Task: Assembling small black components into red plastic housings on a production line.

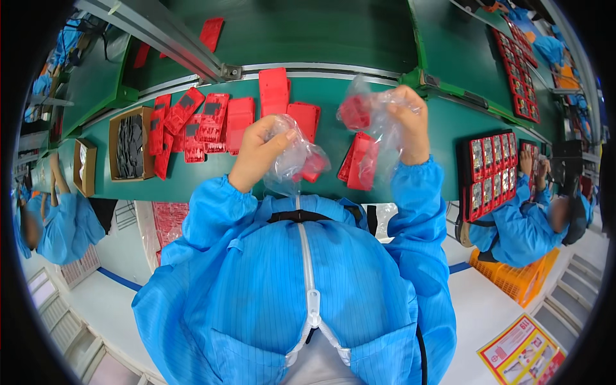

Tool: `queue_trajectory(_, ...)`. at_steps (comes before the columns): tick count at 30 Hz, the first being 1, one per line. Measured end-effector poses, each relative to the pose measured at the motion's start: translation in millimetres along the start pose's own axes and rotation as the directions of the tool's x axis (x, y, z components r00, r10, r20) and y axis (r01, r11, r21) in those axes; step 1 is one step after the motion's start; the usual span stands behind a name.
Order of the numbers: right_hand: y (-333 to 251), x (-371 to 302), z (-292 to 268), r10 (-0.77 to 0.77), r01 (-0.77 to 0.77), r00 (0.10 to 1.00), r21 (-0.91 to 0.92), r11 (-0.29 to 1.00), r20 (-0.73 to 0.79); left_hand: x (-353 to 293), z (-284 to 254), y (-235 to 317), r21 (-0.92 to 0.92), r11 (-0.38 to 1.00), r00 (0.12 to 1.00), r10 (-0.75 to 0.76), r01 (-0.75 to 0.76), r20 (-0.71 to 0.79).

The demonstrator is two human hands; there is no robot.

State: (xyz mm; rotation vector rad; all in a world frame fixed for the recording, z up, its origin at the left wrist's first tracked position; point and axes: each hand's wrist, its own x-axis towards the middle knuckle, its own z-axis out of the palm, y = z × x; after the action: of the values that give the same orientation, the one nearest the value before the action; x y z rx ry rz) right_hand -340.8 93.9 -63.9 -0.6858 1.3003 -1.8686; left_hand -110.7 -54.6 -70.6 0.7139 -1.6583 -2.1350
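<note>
My left hand is closed on the crumpled edge of a clear plastic bag. A red piece shows at the bag's side; whether it lies inside or behind cannot be told. Higher and to the right, my right hand pinches another clear plastic bag, with a red part in its left portion. Between the hands, red plastic housings lie on the green table, partly behind the right bag. More red housings lie just beyond my left hand.
Several red housings are spread at the left, beside a cardboard box of black pieces. A smaller box stands farther left. A metal post crosses above the table. At right, a tray of red-framed units sits near a co-worker.
</note>
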Motion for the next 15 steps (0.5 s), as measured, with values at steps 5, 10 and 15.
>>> queue_trajectory(5,10.1,-38.7,62.6,-0.010,0.026,0.984,-0.091,0.996,0.176,-1.7,38.4,39.7,0.312,0.825,0.881,0.460,-0.472,0.116)
queue_trajectory(10,2.6,-81.2,104.8,0.122,-0.173,0.980,0.375,0.911,0.155,11.5,52.1,42.0,0.573,0.503,0.739,0.600,-0.647,0.307)
queue_trajectory(15,10.7,-98.3,94.7,-0.031,0.078,0.978,0.227,0.971,-0.204,21.7,84.8,21.3,-0.087,0.995,0.845,0.083,-0.043,0.528)
